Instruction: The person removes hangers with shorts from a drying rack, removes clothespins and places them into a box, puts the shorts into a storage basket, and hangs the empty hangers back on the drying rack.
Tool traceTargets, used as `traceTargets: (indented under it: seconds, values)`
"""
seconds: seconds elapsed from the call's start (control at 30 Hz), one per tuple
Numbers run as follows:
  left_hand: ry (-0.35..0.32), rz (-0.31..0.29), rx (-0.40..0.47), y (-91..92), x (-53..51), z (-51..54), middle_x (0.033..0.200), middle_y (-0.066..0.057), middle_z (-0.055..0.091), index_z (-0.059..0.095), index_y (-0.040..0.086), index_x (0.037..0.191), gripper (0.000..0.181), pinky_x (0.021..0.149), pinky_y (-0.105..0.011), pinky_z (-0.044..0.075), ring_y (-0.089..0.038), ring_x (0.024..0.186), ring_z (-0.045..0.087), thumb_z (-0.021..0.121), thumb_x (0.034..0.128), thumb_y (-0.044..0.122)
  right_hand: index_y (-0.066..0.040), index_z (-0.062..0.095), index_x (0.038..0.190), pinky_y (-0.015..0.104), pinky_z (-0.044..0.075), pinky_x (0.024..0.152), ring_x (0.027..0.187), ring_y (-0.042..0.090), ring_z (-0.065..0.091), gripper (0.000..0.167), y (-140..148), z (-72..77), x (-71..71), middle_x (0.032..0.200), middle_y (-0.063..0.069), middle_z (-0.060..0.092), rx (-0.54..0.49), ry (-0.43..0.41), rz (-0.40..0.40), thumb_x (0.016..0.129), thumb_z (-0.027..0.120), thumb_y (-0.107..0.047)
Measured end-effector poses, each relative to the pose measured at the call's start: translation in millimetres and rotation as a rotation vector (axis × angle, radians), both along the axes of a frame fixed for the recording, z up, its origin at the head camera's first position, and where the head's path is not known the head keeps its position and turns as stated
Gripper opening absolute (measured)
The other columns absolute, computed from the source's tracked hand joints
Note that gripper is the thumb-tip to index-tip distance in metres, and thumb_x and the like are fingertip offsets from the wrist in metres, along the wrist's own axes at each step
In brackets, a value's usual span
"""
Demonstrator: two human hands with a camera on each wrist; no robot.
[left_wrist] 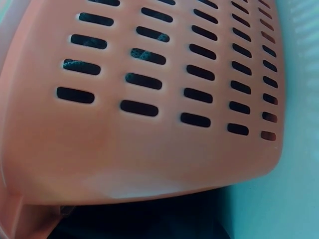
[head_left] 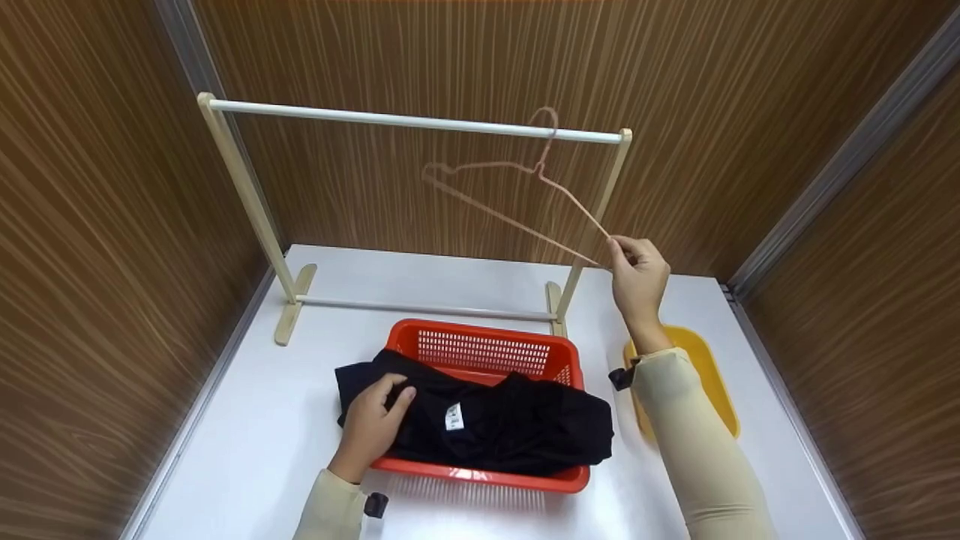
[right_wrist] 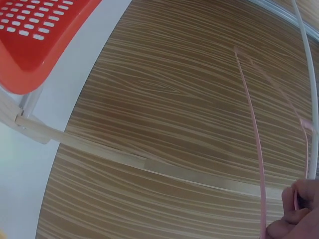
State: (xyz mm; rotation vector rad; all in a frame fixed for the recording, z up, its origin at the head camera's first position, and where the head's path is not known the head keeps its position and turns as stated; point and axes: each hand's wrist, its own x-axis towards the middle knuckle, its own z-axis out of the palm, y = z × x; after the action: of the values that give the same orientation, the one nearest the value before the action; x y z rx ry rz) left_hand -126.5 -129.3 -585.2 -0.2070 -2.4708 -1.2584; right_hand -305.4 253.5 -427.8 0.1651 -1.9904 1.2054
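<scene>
My right hand (head_left: pixel 641 281) pinches one end of a thin pink clothes hanger (head_left: pixel 517 223). The hanger is tilted, and its hook overlaps the white rod of a garment rack (head_left: pixel 420 120); whether it hangs on the rod I cannot tell. In the right wrist view, fingertips (right_wrist: pixel 296 216) grip the hanger's corner. A folded black garment (head_left: pixel 525 427) with a white label lies across a red basket (head_left: pixel 480 474). My left hand (head_left: pixel 371 424) rests on the garment's left part, thumb and index finger apart. The left wrist view shows only the basket's slotted side (left_wrist: pixel 119 154), not that hand.
The wooden-legged rack stands behind the red basket on a white tabletop (head_left: pixel 225 450). A yellow basket (head_left: pixel 701 352) sits at right, partly under my right forearm. Brown wood-grain panels (head_left: pixel 862 262) enclose the table at the back and both sides.
</scene>
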Motion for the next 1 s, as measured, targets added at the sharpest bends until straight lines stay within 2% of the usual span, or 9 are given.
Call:
traceTargets:
  seconds: [0.13, 0.23, 0.3, 0.4, 0.57, 0.67, 0.8, 0.9, 1.0]
  values:
    - [0.005, -0.005, 0.003, 1.0, -1.7, 0.8, 0.114, -0.003, 0.074, 0.07, 0.007, 0.117, 0.029, 0.093, -0.047, 0.055, -0.02, 0.108, 0.069, 0.066, 0.1026, 0.032, -0.002, 0.081, 0.095, 0.016, 0.04, 0.06, 0.067, 0.008, 0.053, 0.012, 1, -0.9, -0.6, 0.08, 0.007, 0.068, 0.068, -0.032, 0.045, 0.096, 0.075, -0.012]
    - [0.01, -0.008, 0.002, 1.8, -2.2, 1.3, 0.114, -0.003, 0.074, 0.07, 0.008, 0.117, 0.029, 0.093, -0.048, 0.054, -0.021, 0.108, 0.069, 0.066, 0.1029, 0.033, -0.002, 0.08, 0.098, 0.016, 0.041, 0.062, 0.07, 0.009, 0.054, 0.012, 4, -4.5, -0.1, 0.084, 0.009, 0.07, 0.067, -0.078, 0.055, 0.097, 0.073, -0.011]
    - [0.011, -0.01, -0.001, 2.5, -2.1, 1.2, 0.114, -0.003, 0.074, 0.071, 0.008, 0.117, 0.03, 0.093, -0.048, 0.054, -0.021, 0.108, 0.069, 0.066, 0.1029, 0.033, -0.001, 0.08, 0.101, 0.018, 0.043, 0.067, 0.075, 0.01, 0.057, 0.012, 6, -6.9, 1.1, 0.088, 0.011, 0.072, 0.062, -0.095, 0.05, 0.098, 0.072, -0.01]
    - [0.007, -0.009, -0.007, 3.4, -1.2, 0.9, 0.114, -0.004, 0.074, 0.071, 0.008, 0.117, 0.029, 0.093, -0.048, 0.054, -0.021, 0.107, 0.069, 0.066, 0.1024, 0.033, 0.0, 0.078, 0.106, 0.026, 0.045, 0.079, 0.085, 0.015, 0.06, 0.014, 10, -10.3, 3.6, 0.098, 0.013, 0.075, 0.06, -0.097, 0.046, 0.098, 0.069, -0.005]
    - [-0.002, -0.001, -0.005, 3.4, 0.6, -0.3, 0.114, -0.004, 0.074, 0.071, 0.008, 0.117, 0.027, 0.093, -0.047, 0.055, -0.02, 0.107, 0.069, 0.068, 0.1017, 0.03, 0.002, 0.073, 0.115, 0.042, 0.044, 0.09, 0.097, 0.025, 0.062, 0.02, 14, -17.6, 13.8, 0.108, 0.016, 0.073, 0.04, -0.101, 0.059, 0.097, 0.065, -0.001]
    - [-0.006, 0.002, -0.008, 3.1, 1.1, -1.2, 0.114, -0.004, 0.074, 0.071, 0.009, 0.117, 0.027, 0.093, -0.046, 0.055, -0.019, 0.106, 0.069, 0.068, 0.1014, 0.031, 0.004, 0.067, 0.121, 0.046, 0.04, 0.1, 0.109, 0.028, 0.058, 0.026, 15, -20.2, 29.1, 0.117, 0.019, 0.067, 0.025, -0.072, 0.035, 0.095, 0.064, 0.0]
    - [-0.002, 0.005, -0.001, 1.9, 1.3, -0.1, 0.113, -0.003, 0.074, 0.071, 0.009, 0.117, 0.026, 0.093, -0.046, 0.055, -0.018, 0.106, 0.069, 0.069, 0.1013, 0.031, 0.004, 0.064, 0.121, 0.04, 0.035, 0.106, 0.117, 0.026, 0.052, 0.03, 12, -23.5, 58.3, 0.121, 0.02, 0.061, 0.004, 0.015, 0.019, 0.092, 0.064, 0.005]
    - [0.007, 0.01, 0.008, 0.7, 1.6, 1.8, 0.112, -0.003, 0.074, 0.071, 0.009, 0.116, 0.025, 0.091, -0.047, 0.055, -0.018, 0.104, 0.069, 0.069, 0.1008, 0.029, 0.006, 0.067, 0.111, 0.03, 0.039, 0.101, 0.107, 0.026, 0.055, 0.024, 8, -32.5, 81.2, 0.11, 0.02, 0.064, 0.002, 0.079, 0.084, 0.088, 0.064, 0.013]
    - [0.012, 0.009, 0.008, 1.9, 1.7, 2.1, 0.111, -0.003, 0.074, 0.071, 0.009, 0.115, 0.024, 0.09, -0.046, 0.055, -0.018, 0.102, 0.069, 0.07, 0.1004, 0.027, 0.011, 0.067, 0.098, 0.023, 0.045, 0.091, 0.091, 0.03, 0.058, 0.02, 4, -46.2, 108.2, 0.097, 0.024, 0.065, 0.051, 0.136, 0.169, 0.082, 0.061, 0.022]
